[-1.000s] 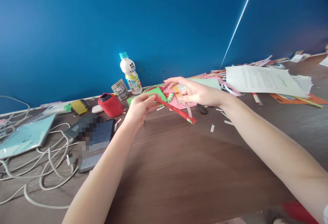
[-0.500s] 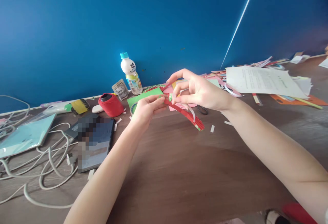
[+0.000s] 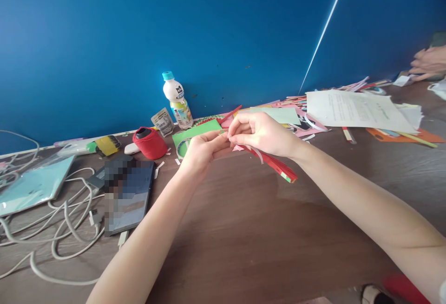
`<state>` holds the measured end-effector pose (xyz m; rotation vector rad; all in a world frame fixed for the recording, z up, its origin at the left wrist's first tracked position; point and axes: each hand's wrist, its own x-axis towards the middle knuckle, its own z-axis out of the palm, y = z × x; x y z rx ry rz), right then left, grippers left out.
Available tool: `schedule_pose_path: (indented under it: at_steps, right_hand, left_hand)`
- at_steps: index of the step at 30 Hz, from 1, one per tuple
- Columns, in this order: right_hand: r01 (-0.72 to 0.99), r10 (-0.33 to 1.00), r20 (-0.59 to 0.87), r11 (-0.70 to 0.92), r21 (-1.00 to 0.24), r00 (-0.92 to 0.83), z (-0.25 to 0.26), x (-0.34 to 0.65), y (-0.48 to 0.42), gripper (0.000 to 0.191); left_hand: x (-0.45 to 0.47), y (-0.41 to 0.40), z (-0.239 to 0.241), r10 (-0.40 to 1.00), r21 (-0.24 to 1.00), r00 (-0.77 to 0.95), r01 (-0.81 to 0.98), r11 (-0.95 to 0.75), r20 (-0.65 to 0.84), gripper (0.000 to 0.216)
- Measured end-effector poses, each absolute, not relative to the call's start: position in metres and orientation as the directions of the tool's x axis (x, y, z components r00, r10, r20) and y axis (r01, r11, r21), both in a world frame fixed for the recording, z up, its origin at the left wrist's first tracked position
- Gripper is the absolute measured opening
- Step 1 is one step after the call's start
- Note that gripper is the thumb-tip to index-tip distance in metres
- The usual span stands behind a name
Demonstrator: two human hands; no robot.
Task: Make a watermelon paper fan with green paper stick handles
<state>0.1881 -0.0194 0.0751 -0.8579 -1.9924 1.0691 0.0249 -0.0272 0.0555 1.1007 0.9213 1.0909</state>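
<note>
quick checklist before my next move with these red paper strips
1. Grip of left hand on the red strips: ok.
2. Pinch of right hand on the same end: ok.
3. Free end lifted off the table: ok, it seems.
4. Strip ends lined up under the fingers: cannot tell, hidden.
5. Distance from the co-worker's hand, far right: ok.

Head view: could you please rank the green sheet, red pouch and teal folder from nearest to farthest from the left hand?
1. Green sheet, just behind the left hand.
2. Red pouch, further left.
3. Teal folder, far left edge.
</note>
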Motion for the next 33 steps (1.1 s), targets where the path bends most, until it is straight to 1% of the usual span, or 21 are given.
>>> schedule_pose_path:
  at_steps: [5,9,14,19,27,33]
  right_hand:
    - [0.253,0.82,0.276,0.444,-0.86,-0.501,0.0732,0.1888,-0.0152,0.007]
    - [0.265,0.815,0.252,0.436,-0.86,-0.523,0.0726,0.1906,-0.0144,0.008]
    - [0.289,0.788,0.305,0.509,-0.811,-0.535,0.073,0.1891,-0.0168,0.009]
    - [0.276,0.798,0.304,0.494,-0.824,-0.521,0.0714,0.1876,-0.017,0.007]
    - [0.242,0.814,0.295,0.458,-0.855,-0.5,0.0695,0.1871,-0.016,0.016]
    - [0.287,0.817,0.333,0.499,-0.818,-0.471,0.0717,0.1869,-0.018,0.023]
  left_hand:
    - [0.0257,-0.0275,0.0606,0.962,0.959,0.249,-0.229,0.168,-0.109,0.015]
    - [0.0251,-0.0271,0.0615,0.949,0.952,0.285,-0.225,0.205,-0.137,0.016]
    - [0.0244,-0.0266,0.0588,0.95,0.953,0.271,-0.21,0.216,-0.156,0.016]
    - [0.025,-0.0278,0.0601,0.942,0.953,0.293,-0.197,0.229,-0.166,0.018]
    - [0.0227,-0.0263,0.0594,0.932,0.95,0.334,-0.216,0.223,-0.143,0.022]
    - [0.0236,-0.0274,0.0597,0.93,0.954,0.341,-0.206,0.216,-0.137,0.021]
